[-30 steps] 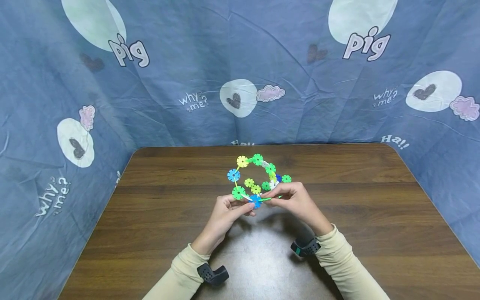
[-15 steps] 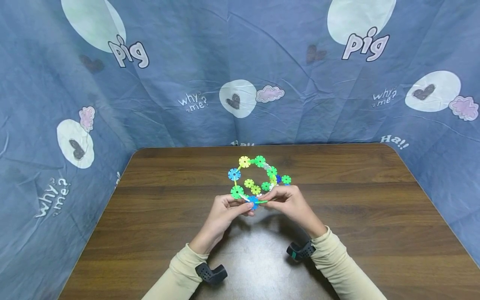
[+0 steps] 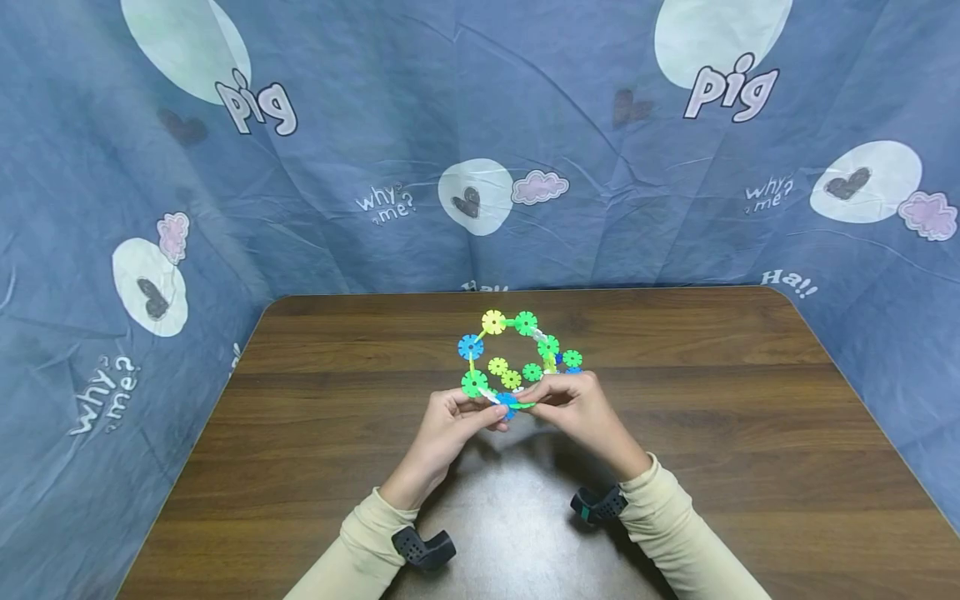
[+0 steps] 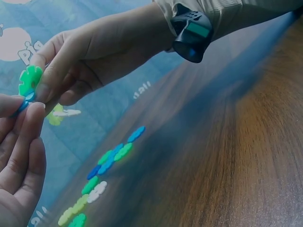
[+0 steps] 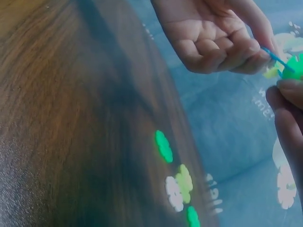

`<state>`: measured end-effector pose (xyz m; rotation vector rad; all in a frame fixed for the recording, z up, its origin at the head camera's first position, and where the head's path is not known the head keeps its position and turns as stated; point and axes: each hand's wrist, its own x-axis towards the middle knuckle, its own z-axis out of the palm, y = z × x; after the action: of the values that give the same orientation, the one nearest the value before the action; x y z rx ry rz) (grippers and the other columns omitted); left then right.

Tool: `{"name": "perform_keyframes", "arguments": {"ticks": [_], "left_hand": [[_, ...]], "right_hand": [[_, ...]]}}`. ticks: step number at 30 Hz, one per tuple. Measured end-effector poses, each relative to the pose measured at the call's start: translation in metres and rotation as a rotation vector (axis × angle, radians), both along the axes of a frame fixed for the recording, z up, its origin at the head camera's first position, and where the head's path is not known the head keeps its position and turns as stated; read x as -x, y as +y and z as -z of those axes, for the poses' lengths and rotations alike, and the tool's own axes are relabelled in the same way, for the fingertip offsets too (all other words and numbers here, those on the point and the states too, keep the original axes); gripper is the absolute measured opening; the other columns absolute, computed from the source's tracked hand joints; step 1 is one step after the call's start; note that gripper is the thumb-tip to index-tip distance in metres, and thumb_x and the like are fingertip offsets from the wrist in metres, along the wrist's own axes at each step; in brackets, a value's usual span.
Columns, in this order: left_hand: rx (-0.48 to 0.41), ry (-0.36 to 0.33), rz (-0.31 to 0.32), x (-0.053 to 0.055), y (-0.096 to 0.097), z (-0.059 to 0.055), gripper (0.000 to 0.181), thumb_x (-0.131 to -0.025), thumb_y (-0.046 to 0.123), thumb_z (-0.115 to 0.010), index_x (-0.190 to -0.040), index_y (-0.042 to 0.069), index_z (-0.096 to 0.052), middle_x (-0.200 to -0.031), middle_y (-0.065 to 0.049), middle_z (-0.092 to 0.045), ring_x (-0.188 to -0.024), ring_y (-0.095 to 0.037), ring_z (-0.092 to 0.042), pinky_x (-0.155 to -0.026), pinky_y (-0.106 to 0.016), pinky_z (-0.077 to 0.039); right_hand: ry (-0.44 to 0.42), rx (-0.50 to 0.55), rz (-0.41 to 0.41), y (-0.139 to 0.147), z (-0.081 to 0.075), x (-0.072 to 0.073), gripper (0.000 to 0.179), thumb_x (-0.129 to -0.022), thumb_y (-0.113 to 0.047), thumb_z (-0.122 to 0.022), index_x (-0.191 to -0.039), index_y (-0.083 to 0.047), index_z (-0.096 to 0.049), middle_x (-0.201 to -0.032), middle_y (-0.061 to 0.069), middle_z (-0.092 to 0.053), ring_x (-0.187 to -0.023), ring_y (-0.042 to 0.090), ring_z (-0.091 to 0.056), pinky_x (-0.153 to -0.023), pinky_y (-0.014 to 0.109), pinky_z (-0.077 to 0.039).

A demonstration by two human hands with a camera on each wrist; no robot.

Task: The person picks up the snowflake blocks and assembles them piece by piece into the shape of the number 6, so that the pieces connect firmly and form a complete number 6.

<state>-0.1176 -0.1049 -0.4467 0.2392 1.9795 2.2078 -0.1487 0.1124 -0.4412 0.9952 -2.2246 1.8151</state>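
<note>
A curved chain of slotted snowflake discs, mostly green, yellow, blue and white, is held up over the table. My left hand [image 3: 450, 425] pinches a blue disc [image 3: 506, 402] at the chain's near side between thumb and fingers. My right hand [image 3: 585, 412] pinches a green disc [image 3: 522, 406] edge-on against that blue disc. In the left wrist view the green disc [image 4: 30, 79] stands upright above the blue one. The right wrist view shows the blue disc [image 5: 274, 56] meeting the green one from the side. Whether their slots are fully joined is hidden by fingertips.
Several loose discs lie on the wooden table [image 3: 337, 467] beyond the hands, among them a yellow-green disc [image 3: 497, 366] and a green disc [image 3: 572, 357]. A patterned blue cloth [image 3: 322, 233] hangs behind the table.
My right hand has moved slightly left and closer to the left hand, bringing the green disc against the blue one. The chain's far side has shifted a little to the right.
</note>
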Motion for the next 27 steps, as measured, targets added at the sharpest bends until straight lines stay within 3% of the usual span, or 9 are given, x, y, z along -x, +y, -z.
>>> {"name": "perform_keyframes", "arguments": {"ticks": [3,8,12,16,22,27], "left_hand": [[0.002,0.000,-0.011,0.000,0.001,0.000,0.020,-0.094,0.005,-0.074,-0.103,-0.012,-0.070,-0.077,0.006,-0.077,-0.072,-0.009,-0.075,-0.078,-0.027,-0.062],[-0.004,-0.002,-0.018,0.000,0.000,0.000,0.020,-0.094,0.006,-0.074,-0.104,-0.011,-0.070,-0.078,0.006,-0.077,-0.073,-0.010,-0.075,-0.079,-0.027,-0.061],[-0.005,-0.011,-0.043,0.001,-0.001,0.000,0.016,-0.094,0.005,-0.074,-0.102,-0.008,-0.071,-0.078,0.005,-0.077,-0.073,-0.011,-0.076,-0.081,-0.028,-0.061],[0.007,-0.030,-0.080,0.002,-0.002,0.000,0.010,-0.094,0.005,-0.074,-0.100,-0.003,-0.071,-0.079,0.004,-0.078,-0.074,-0.013,-0.076,-0.083,-0.028,-0.061],[0.015,-0.040,-0.100,0.002,-0.003,-0.001,0.014,-0.094,0.007,-0.074,-0.102,-0.004,-0.072,-0.081,0.004,-0.078,-0.076,-0.015,-0.077,-0.087,-0.028,-0.060],[0.030,-0.044,-0.098,0.002,-0.003,-0.001,0.023,-0.094,0.011,-0.076,-0.105,-0.008,-0.071,-0.082,0.005,-0.078,-0.076,-0.013,-0.076,-0.089,-0.028,-0.059]], "right_hand": [[0.033,-0.033,0.036,0.000,-0.001,-0.002,0.016,-0.084,0.012,-0.076,-0.089,-0.003,-0.080,-0.094,0.015,-0.080,-0.089,0.013,-0.078,-0.074,0.030,-0.065],[0.050,-0.078,0.056,0.001,-0.005,-0.002,0.019,-0.085,0.010,-0.076,-0.095,-0.005,-0.080,-0.095,0.011,-0.081,-0.089,0.009,-0.077,-0.074,0.033,-0.065],[0.048,-0.117,0.068,0.006,-0.009,0.000,0.019,-0.086,0.004,-0.079,-0.102,-0.006,-0.080,-0.099,0.009,-0.081,-0.087,0.004,-0.075,-0.072,0.034,-0.065],[0.032,-0.165,0.116,0.018,-0.011,0.006,0.018,-0.087,-0.004,-0.082,-0.103,-0.011,-0.081,-0.099,0.009,-0.081,-0.085,0.007,-0.076,-0.070,0.032,-0.064],[-0.033,-0.319,0.203,0.039,-0.005,0.020,0.018,-0.085,-0.004,-0.083,-0.102,-0.010,-0.080,-0.096,0.007,-0.081,-0.083,0.013,-0.076,-0.071,0.030,-0.062],[-0.028,-0.500,0.289,0.049,0.004,0.029,0.015,-0.083,-0.008,-0.085,-0.096,-0.007,-0.079,-0.092,0.004,-0.078,-0.074,0.013,-0.070,-0.068,0.026,-0.058]]}}
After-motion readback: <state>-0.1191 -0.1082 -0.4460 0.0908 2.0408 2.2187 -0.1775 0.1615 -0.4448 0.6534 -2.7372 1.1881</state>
